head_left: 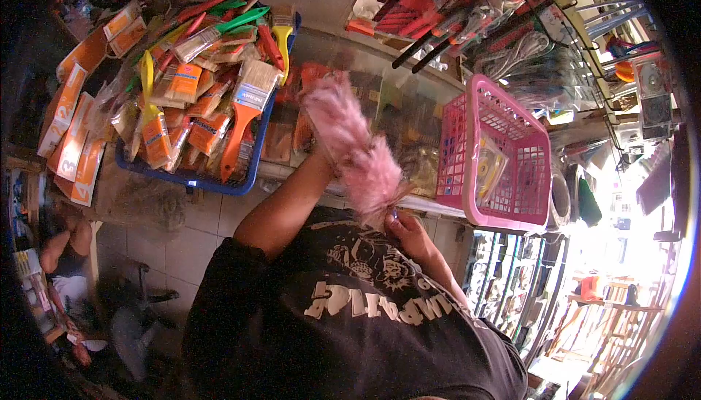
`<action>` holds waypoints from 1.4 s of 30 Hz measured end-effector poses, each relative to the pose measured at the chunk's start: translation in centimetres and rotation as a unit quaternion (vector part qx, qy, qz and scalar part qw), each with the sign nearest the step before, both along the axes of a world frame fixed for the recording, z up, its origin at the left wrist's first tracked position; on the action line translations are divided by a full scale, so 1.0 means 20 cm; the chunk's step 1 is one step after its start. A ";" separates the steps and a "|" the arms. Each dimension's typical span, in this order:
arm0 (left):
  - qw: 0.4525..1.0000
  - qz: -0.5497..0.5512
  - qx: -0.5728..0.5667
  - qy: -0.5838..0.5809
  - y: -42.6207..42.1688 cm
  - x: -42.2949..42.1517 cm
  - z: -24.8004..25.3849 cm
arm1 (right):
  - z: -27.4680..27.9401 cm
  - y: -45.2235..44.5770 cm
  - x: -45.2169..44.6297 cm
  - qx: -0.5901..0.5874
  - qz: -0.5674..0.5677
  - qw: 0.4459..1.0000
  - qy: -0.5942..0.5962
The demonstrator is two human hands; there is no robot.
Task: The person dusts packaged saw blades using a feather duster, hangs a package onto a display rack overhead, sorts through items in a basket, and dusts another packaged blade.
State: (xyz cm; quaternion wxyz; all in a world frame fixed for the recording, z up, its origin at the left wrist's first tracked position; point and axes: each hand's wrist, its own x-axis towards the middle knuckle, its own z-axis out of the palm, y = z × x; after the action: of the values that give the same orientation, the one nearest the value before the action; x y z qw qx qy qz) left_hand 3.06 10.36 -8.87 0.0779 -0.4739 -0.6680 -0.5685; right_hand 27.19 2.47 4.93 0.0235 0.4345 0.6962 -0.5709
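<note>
A fluffy pink duster [358, 141] lies across the front of my body, over the edge of the glass counter. My right hand [409, 233] is closed at its lower end, with the fingers pinched near the tip. My left forearm reaches up behind the duster, and the fluff hides the left hand. To the left, a blue tray [248, 181] is heaped with paint brushes, among them a wide brush with an orange handle [237, 141]. On the right stands a pink plastic basket [475, 214] with a few packaged items inside.
Packaged tools [467, 5] and bundled cables [522, 53] lie beyond the basket. Orange and white boxes [73, 137] stand left of the tray. Another person's bare leg [69, 243] shows at the far left. Racks of goods line the right side.
</note>
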 end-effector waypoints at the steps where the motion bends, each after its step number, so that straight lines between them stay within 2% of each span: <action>1: 0.999 -0.034 0.014 -0.025 0.00 0.00 0.03 | 0.01 0.01 -0.01 -0.051 -0.063 0.997 0.017; 3: 0.989 -0.120 0.047 -0.077 -0.01 0.02 0.13 | 0.05 0.02 -0.05 -0.153 -0.187 0.969 0.051; 7: 0.943 -0.289 0.077 -0.148 -0.06 0.02 0.24 | 0.05 0.03 -0.01 -0.212 -0.164 0.958 0.104; 10: 0.915 -0.380 0.024 -0.136 -0.14 -0.03 0.30 | 0.03 0.03 0.00 -0.114 -0.136 0.983 0.043; 13: 0.902 -0.400 -0.150 -0.063 -0.31 -0.09 0.53 | -0.02 0.04 0.02 -0.018 -0.054 0.998 -0.030; 14: 0.894 -0.255 -0.350 0.117 -0.29 -0.11 0.51 | -0.02 0.04 0.02 0.012 -0.015 0.998 -0.054; 16: 0.865 -0.206 -0.448 0.087 -0.30 -0.11 0.47 | 0.01 0.03 0.02 0.014 0.008 0.998 -0.055; 17: 0.876 -0.310 -0.349 -0.120 -0.31 -0.09 0.49 | 0.03 0.03 0.01 0.016 0.020 0.998 -0.057; 18: 0.833 -0.391 -0.225 -0.319 -0.33 -0.06 0.52 | 0.02 0.07 0.01 -0.006 0.000 0.996 -0.094; 19: 0.739 -0.446 -0.085 -0.498 -0.34 -0.04 0.54 | 0.04 0.07 0.00 -0.017 -0.022 0.996 -0.089; 20: 0.598 -0.474 0.062 -0.643 -0.35 -0.03 0.54 | 0.07 0.06 -0.02 -0.028 -0.045 0.995 -0.084; 21: 0.653 -0.475 0.050 -0.587 -0.36 -0.04 0.53 | 0.09 0.05 -0.03 -0.040 -0.069 0.994 -0.078; 23: 0.751 -0.472 0.025 -0.461 -0.36 -0.06 0.51 | 0.01 0.05 0.03 0.014 0.003 1.000 -0.022; 25: 0.829 -0.455 0.001 -0.325 -0.36 -0.08 0.47 | -0.02 0.07 0.07 -0.006 -0.007 1.000 -0.013; 26: 0.848 -0.445 -0.007 -0.288 -0.36 -0.08 0.45 | 0.05 0.07 0.04 -0.052 -0.054 0.997 -0.031; 27: 0.861 -0.435 -0.009 -0.265 -0.35 -0.08 0.45 | 0.11 0.08 0.02 -0.098 -0.101 0.989 -0.049; 28: 0.870 -0.426 -0.013 -0.248 -0.35 -0.07 0.44 | 0.14 0.06 -0.01 -0.056 -0.088 0.990 -0.092; 31: 0.888 -0.407 -0.019 -0.215 -0.34 -0.08 0.44 | -0.02 0.05 0.07 0.043 0.078 0.996 -0.028; 32: 0.893 -0.400 -0.021 -0.203 -0.34 -0.08 0.44 | -0.03 0.04 0.06 0.010 0.040 0.999 -0.020; 34: 0.905 -0.385 -0.023 -0.179 -0.33 -0.08 0.43 | 0.01 0.06 0.04 -0.045 -0.063 0.994 -0.079; 36: 0.917 -0.369 -0.027 -0.148 -0.33 -0.07 0.42 | -0.01 0.05 0.04 -0.019 -0.060 0.995 -0.078; 38: 0.931 -0.350 -0.033 -0.100 -0.32 -0.08 0.40 | -0.11 0.01 0.08 0.092 0.048 0.995 -0.011; 41: 0.956 -0.286 -0.053 0.047 -0.30 -0.09 0.35 | -0.03 0.02 0.05 -0.026 -0.042 0.997 -0.063; 42: 0.959 -0.237 -0.071 0.141 -0.29 -0.10 0.32 | 0.01 0.02 0.03 -0.080 -0.115 0.990 -0.024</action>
State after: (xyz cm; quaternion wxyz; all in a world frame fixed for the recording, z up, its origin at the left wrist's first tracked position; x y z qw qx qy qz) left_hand 1.00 4.56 -2.44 0.0002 -0.6980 -0.5576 -0.4494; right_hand 27.72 2.78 5.14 0.0091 0.5221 0.5927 -0.6132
